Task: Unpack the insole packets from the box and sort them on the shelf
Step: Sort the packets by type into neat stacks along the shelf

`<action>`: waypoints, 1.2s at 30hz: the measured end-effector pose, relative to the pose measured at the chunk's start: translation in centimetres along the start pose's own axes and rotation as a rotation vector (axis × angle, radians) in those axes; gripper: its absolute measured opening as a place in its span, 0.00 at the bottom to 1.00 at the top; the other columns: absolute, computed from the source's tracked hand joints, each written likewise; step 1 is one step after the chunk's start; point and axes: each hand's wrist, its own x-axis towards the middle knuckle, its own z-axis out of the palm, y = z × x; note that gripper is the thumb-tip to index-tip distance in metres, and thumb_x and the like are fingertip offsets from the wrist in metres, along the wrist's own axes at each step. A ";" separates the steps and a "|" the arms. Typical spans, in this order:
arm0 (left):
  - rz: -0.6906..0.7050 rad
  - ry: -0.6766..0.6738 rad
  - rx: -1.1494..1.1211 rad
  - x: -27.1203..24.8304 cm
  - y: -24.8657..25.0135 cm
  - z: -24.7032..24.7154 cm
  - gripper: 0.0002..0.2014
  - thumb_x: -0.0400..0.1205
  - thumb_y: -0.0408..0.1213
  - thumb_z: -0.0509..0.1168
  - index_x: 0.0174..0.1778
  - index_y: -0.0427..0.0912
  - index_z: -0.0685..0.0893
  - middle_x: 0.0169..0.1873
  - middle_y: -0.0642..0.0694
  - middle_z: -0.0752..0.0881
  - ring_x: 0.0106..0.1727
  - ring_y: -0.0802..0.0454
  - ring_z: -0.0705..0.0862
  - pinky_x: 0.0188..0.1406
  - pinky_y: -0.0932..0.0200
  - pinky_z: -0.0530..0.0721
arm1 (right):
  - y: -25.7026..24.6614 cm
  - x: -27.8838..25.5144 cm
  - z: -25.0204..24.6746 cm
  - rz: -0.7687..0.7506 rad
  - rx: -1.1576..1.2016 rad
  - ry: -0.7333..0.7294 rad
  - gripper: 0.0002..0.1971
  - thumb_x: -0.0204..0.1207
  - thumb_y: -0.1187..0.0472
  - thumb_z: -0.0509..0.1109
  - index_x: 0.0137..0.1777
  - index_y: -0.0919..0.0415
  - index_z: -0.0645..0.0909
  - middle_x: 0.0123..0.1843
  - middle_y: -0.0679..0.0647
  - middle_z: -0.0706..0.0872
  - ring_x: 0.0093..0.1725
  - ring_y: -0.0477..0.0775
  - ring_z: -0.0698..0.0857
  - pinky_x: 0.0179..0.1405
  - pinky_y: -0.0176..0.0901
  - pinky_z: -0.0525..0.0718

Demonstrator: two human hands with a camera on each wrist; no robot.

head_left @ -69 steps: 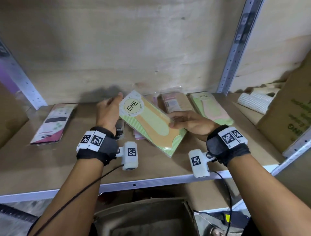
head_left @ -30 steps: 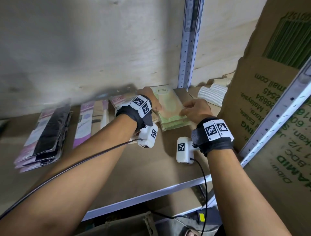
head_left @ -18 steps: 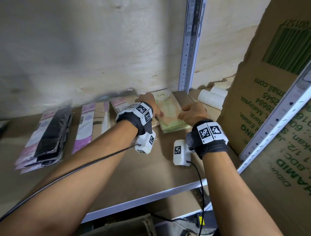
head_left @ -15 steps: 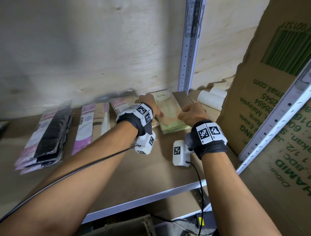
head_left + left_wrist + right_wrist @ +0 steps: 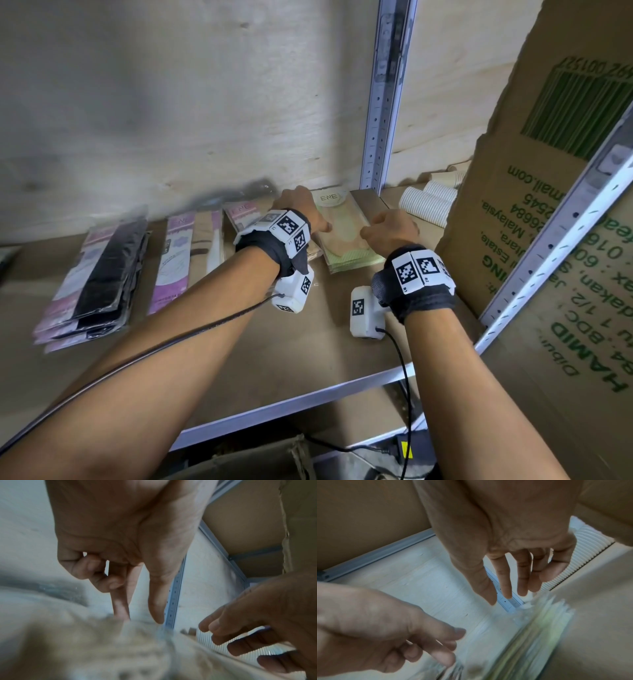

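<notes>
A stack of green insole packets lies at the back right of the shelf board, beside the metal upright. My left hand is at the stack's left edge. In the left wrist view its thumb and index finger point straight down onto the blurred top packet, and the outer fingers are curled. My right hand hovers at the stack's right edge. In the right wrist view its fingers hang straight just above the stack and hold nothing.
Left of the green stack lie pink packets, purple packets and a pile of black ones. Ribbed white rolls and a big printed cardboard box stand close on the right. An open carton sits below the shelf.
The green packet that both hands held at mid-shelf now lies on the green stack by the upright. In the last half second the hands have barely moved.
</notes>
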 end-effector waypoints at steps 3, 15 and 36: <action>-0.010 0.100 -0.134 -0.3 -1.7 -1.9 0.24 0.75 0.52 0.77 0.55 0.34 0.89 0.54 0.34 0.90 0.54 0.36 0.90 0.45 0.52 0.87 | -0.8 -0.1 -0.3 -0.105 0.037 0.052 0.19 0.77 0.60 0.70 0.68 0.61 0.82 0.67 0.60 0.84 0.69 0.61 0.79 0.69 0.51 0.79; -0.184 0.004 -0.652 -5.2 -13.1 -1.4 0.11 0.82 0.36 0.71 0.58 0.34 0.87 0.55 0.38 0.91 0.53 0.42 0.91 0.58 0.44 0.90 | -4.4 -3.4 2.3 -0.331 0.029 -0.218 0.16 0.78 0.57 0.71 0.65 0.56 0.86 0.64 0.53 0.89 0.66 0.52 0.84 0.67 0.36 0.76; -0.152 -0.053 -0.468 -6.7 -11.5 -1.3 0.19 0.78 0.33 0.75 0.64 0.30 0.84 0.60 0.33 0.88 0.56 0.36 0.90 0.56 0.43 0.90 | -5.4 -4.9 3.3 -0.280 -0.013 -0.281 0.13 0.77 0.59 0.73 0.60 0.58 0.89 0.61 0.54 0.90 0.63 0.52 0.85 0.57 0.33 0.76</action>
